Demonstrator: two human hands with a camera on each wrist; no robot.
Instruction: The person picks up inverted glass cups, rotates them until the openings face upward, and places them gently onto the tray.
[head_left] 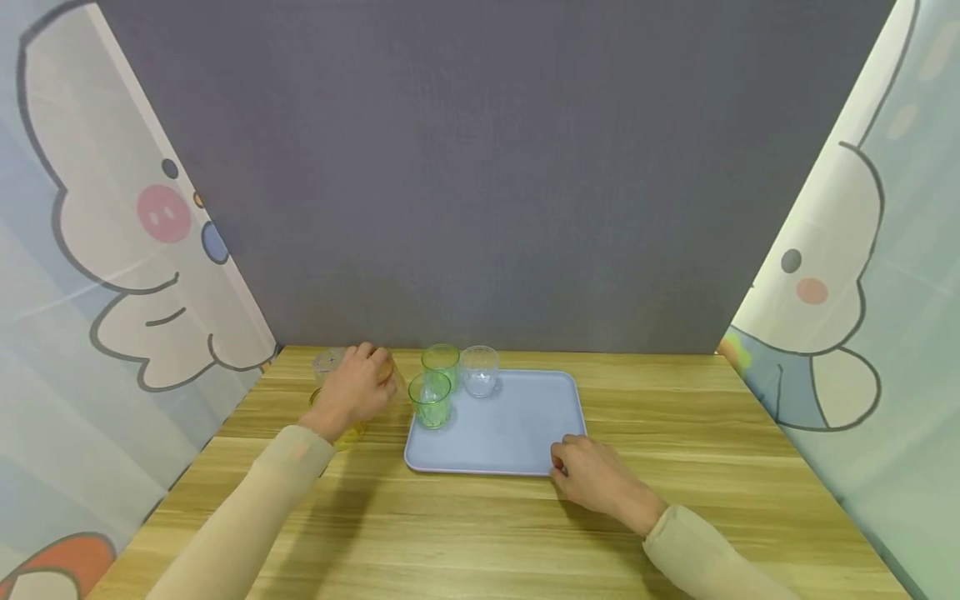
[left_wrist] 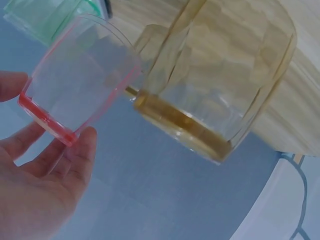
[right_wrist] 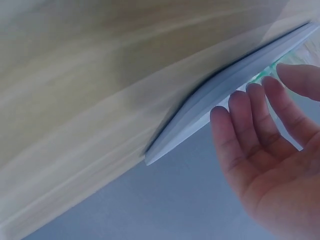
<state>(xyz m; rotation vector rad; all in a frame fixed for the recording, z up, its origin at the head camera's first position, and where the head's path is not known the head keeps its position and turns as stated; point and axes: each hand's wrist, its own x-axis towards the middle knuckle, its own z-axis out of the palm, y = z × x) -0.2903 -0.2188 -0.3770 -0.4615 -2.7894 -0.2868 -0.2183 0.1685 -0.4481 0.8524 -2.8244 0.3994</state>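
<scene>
A long wooden table [head_left: 480, 533] with pale grain runs between a grey back wall [head_left: 480, 167] and two cartoon-printed side curtains [head_left: 90, 250]. On it lies a flat, light blue rectangular plastic tray [head_left: 517, 425], left of centre and towards the back. Two green transparent tumblers [head_left: 431, 398] stand at the tray's far left corner, one behind the other, with a clear tumbler [head_left: 479, 371] just beside the rear one.

The left hand [head_left: 356, 387] is off the tray's left edge, among more cups on the bare wood. The head view shows only the back of this hand, with a clear cup [head_left: 326, 363] behind it and something yellow beneath. The left wrist view shows what that view hides: the fingers [left_wrist: 82, 150] and thumb are loosely spread around a red-tinted transparent cup [left_wrist: 82, 85], touching its base, and an amber-yellow faceted transparent cup [left_wrist: 220, 85] stands touching or just beside it. Whether the hand actually clamps the red cup cannot be told.

The right hand [head_left: 592, 477] rests at the tray's near right corner. In the head view its fingers seem to touch the rim; the right wrist view shows them straight and relaxed [right_wrist: 250, 115], lying just beside the tray's edge [right_wrist: 225, 95], holding nothing.
</scene>
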